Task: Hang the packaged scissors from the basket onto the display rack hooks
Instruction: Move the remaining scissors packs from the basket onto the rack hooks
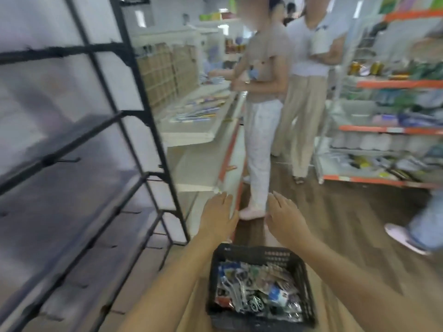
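A black plastic basket (305, 283) sits low in front of me, filled with several packaged scissors (242, 291) in clear and blue wrappers. My left hand (217, 216) and my right hand (285, 216) are stretched forward above the far side of the basket, fingers straight, holding nothing. The black display rack (134, 111) fills the left side, with short bare hooks (69, 161) sticking out of its cross bars. No package hangs on the hooks that I can see.
A white shelf unit (191, 130) with small goods stands just past the rack. Two people (261, 111) stand in the aisle ahead. Orange-edged shelves (383, 130) line the right, and another person's shoe (405, 238) is on the wooden floor.
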Motion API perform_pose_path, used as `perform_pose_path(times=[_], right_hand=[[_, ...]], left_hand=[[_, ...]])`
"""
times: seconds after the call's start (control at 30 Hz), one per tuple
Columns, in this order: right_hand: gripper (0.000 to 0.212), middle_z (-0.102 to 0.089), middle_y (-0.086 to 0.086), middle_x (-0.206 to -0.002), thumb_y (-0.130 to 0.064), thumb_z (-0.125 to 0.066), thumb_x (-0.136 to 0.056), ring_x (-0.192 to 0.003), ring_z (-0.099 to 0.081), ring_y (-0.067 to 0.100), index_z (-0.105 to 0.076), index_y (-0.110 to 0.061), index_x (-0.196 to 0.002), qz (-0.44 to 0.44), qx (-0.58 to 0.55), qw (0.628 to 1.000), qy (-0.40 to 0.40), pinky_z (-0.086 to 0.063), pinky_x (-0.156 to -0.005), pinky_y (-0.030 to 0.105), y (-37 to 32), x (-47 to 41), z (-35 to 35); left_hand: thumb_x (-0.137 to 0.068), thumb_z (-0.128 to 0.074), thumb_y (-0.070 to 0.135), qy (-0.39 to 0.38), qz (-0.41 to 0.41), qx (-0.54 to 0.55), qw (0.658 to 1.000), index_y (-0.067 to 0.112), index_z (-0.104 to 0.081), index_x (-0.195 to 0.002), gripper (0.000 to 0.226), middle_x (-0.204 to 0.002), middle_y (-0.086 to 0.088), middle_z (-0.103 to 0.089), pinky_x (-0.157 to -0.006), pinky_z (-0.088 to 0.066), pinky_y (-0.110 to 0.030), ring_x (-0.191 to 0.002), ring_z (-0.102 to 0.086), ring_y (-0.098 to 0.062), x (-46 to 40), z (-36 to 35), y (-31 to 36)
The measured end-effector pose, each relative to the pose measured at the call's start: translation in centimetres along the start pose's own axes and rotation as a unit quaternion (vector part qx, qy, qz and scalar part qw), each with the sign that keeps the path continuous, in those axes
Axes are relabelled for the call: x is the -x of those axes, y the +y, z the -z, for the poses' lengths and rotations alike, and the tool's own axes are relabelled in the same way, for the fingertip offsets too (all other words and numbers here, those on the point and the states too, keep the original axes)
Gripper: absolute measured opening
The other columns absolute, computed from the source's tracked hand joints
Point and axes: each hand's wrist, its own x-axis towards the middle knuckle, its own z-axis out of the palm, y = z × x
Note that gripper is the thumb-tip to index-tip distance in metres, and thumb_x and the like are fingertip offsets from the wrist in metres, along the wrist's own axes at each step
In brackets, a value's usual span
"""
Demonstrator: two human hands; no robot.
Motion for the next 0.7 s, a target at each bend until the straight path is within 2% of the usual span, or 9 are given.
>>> perform_pose_path(times=[0.13,0.23,0.33,0.47,0.7], right_hand=[[0.059,-0.036,0.015,-0.147,-0.021,-0.048,-0.091,-0.137,-0.033,0.025,-0.031,0.000,-0.143,-0.048,0.023,0.998,-0.032,-0.024,-0.113,0.035,5.0,0.6,-1.6],[0.057,-0.035,0.015,-0.147,-0.021,-0.046,-0.093,-0.137,-0.032,0.026,-0.029,0.000,-0.143,-0.073,0.029,0.995,-0.054,-0.023,-0.112,0.036,7.7,0.6,-3.6],[0.055,-0.037,0.017,-0.145,-0.019,-0.045,-0.093,-0.136,-0.032,0.028,-0.030,0.001,-0.142,-0.091,0.019,0.991,-0.091,-0.024,-0.111,0.035,10.2,0.5,-6.7],[0.056,-0.027,0.015,-0.152,-0.024,-0.038,-0.098,-0.141,-0.024,0.025,-0.023,-0.001,-0.146,-0.117,-0.006,0.980,-0.160,-0.018,-0.115,0.033,13.8,0.5,-12.0],[0.056,-0.020,0.007,-0.155,-0.026,-0.038,-0.099,-0.143,-0.019,0.019,-0.019,-0.007,-0.148,-0.184,-0.036,0.947,-0.260,-0.019,-0.114,0.030,19.6,2.6,-23.7]], left_hand=[[-0.098,-0.039,0.032,-0.034,-0.028,0.001,0.999,0.008,-0.030,-0.146,0.054,-0.152,-0.011,-0.030,-0.113,-0.017,-0.031,-0.139,-0.028,-0.025,-3.0,-5.0,2.7],[-0.096,-0.042,0.030,-0.064,-0.036,0.013,0.997,0.008,-0.034,-0.143,0.052,-0.148,-0.010,-0.037,-0.110,-0.023,-0.030,-0.134,-0.035,-0.024,-4.8,-8.8,3.8],[-0.098,-0.038,0.032,-0.124,-0.028,0.008,0.992,0.008,-0.027,-0.147,0.055,-0.153,-0.010,-0.027,-0.114,-0.018,-0.032,-0.140,-0.026,-0.023,-6.1,-12.7,3.8],[-0.100,-0.036,0.033,-0.202,0.009,0.007,0.979,0.009,-0.022,-0.148,0.056,-0.157,-0.009,-0.018,-0.118,-0.012,-0.034,-0.144,-0.016,-0.021,-7.3,-18.7,3.1],[-0.098,-0.037,0.033,-0.264,0.034,-0.009,0.964,0.012,-0.026,-0.147,0.054,-0.151,-0.004,-0.032,-0.115,-0.016,-0.027,-0.140,-0.027,-0.016,-5.1,-31.3,0.0]])
